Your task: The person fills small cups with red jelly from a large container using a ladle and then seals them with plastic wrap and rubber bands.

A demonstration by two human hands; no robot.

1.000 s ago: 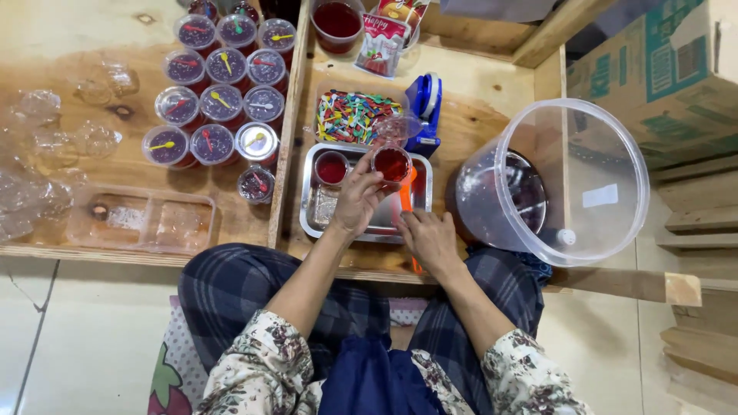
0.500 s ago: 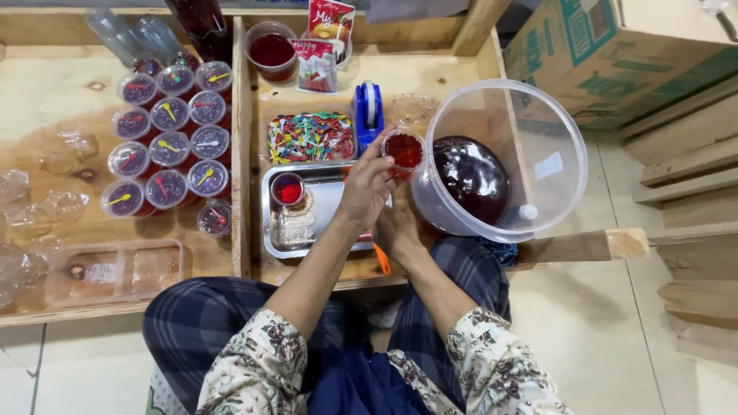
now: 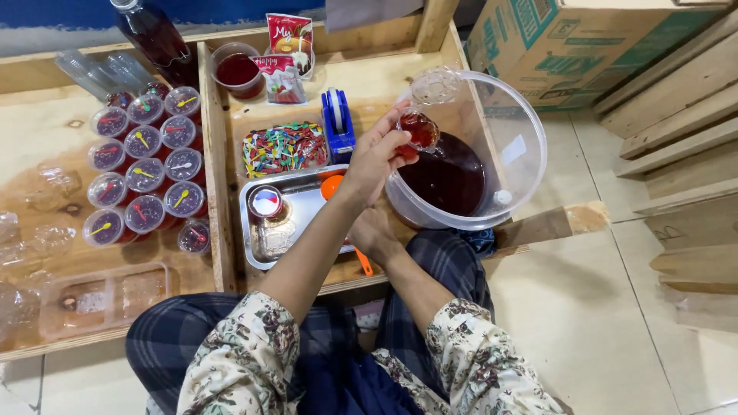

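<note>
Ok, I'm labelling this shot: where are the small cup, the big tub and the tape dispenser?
small cup (image 3: 420,129), head view, its red contents
big tub (image 3: 529,123), head view, clear right wall
tape dispenser (image 3: 338,123), head view, blue body

single head view, looking steeply down from above onto lap and low wooden bench (image 3: 369,84), close range.

Both arms wear loose cream sleeves (image 3: 246,353) printed with dark floral sprigs, ending near the elbows, forearms bare. The legs are covered by navy cloth (image 3: 165,346) checked with pale lines.
</note>
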